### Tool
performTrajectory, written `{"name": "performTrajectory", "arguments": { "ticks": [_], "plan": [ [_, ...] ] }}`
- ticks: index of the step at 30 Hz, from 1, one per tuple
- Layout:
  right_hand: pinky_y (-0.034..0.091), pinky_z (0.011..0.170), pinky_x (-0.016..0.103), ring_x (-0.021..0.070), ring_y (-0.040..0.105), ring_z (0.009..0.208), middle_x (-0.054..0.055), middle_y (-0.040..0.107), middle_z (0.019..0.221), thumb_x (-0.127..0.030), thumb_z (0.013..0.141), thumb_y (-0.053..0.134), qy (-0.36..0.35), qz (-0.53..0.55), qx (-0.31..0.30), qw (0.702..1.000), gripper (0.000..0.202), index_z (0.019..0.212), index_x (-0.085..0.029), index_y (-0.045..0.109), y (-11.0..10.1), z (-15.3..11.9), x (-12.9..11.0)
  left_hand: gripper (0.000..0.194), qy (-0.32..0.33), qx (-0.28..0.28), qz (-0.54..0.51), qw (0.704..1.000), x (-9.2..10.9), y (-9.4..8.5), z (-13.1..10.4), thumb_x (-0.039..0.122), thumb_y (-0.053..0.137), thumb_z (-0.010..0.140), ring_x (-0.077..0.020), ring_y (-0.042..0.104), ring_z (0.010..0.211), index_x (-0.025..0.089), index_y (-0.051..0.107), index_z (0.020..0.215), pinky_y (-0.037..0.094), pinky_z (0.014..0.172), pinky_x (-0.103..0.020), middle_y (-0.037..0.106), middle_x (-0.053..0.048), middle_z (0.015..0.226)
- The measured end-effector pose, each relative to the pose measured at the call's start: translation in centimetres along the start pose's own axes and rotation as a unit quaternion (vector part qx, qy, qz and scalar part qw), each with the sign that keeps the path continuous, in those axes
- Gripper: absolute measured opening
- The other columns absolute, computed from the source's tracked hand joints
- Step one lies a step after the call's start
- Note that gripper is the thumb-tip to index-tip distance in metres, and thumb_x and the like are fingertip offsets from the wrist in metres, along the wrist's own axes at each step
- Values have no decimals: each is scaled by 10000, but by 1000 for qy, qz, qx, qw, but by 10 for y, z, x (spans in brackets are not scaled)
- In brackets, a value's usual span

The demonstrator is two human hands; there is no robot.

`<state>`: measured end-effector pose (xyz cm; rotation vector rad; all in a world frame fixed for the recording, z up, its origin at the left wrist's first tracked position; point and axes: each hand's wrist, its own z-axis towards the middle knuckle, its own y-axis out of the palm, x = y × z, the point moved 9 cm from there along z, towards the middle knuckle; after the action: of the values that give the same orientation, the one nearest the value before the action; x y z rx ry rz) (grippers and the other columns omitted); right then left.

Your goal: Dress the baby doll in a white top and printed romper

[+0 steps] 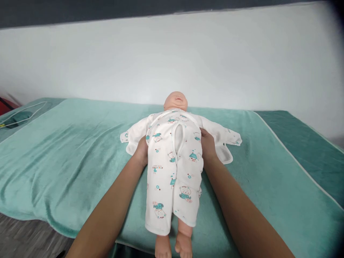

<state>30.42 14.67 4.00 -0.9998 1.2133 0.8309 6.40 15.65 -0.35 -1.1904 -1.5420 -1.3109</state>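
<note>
A baby doll lies on its back, head toward the wall and bare feet toward me. White baby trousers with an animal print cover its legs and reach high over its belly, with an oval opening at the crotch. Under them, a matching white top spreads out on both sides, sleeves stretched outward. My left hand grips the trousers' left edge near the hip, its fingers out of sight behind the cloth. On the opposite edge, my right hand is closed at the same height, its fingertips mostly hidden.
A light green plush blanket covers the table, with a darker green cover showing at the right. Behind rises a white wall. A thin white cord lies at the far left, near a red object.
</note>
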Motion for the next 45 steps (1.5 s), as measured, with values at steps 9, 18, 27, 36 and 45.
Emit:
{"name": "performTrajectory", "arguments": {
  "ticks": [9, 18, 27, 36, 45],
  "plan": [
    [552, 768, 375, 212, 668, 820, 51, 728, 890, -379, 802, 612, -76, 37, 107, 991, 230, 957, -217, 666, -27, 9, 4, 208, -27, -9, -115, 993, 8, 11, -9, 336, 631, 737, -249, 686, 895, 163, 683, 841, 558, 850, -379, 739, -40, 829],
    [505, 909, 392, 213, 652, 948, 61, 724, 1015, -329, 830, 603, -177, -43, 40, 983, 189, 943, -218, 707, -5, 39, -28, 314, 238, 182, 138, 944, 62, -25, -14, 377, 560, 900, -207, 622, 1106, 213, 680, 1139, 461, 1001, -337, 701, -59, 1194],
    [443, 946, 408, 232, 622, 1001, 48, 731, 1057, -499, 810, 658, -141, -102, -105, 979, 282, 846, -219, 664, 23, 72, -25, 238, 132, 2, 261, 956, 74, 27, 72, 417, 678, 793, -171, 572, 739, 179, 680, 784, 440, 714, -298, 673, -26, 776],
    [445, 802, 358, 196, 593, 825, 10, 679, 849, -441, 842, 607, -157, -143, -137, 968, 252, 727, -228, 535, 34, 86, -29, 142, 110, -31, 185, 976, 67, 25, 78, 314, 669, 776, -124, 461, 649, 201, 593, 736, 378, 652, -263, 545, 26, 694],
    [437, 1023, 408, 220, 623, 1127, 12, 713, 1201, -399, 925, 499, -216, -98, -144, 961, 298, 1106, -286, 708, 31, 57, -28, 172, 181, 15, 210, 961, 63, 20, 77, 260, 578, 821, -181, 638, 922, 206, 712, 915, 473, 912, -317, 726, -25, 941]
  ]
}}
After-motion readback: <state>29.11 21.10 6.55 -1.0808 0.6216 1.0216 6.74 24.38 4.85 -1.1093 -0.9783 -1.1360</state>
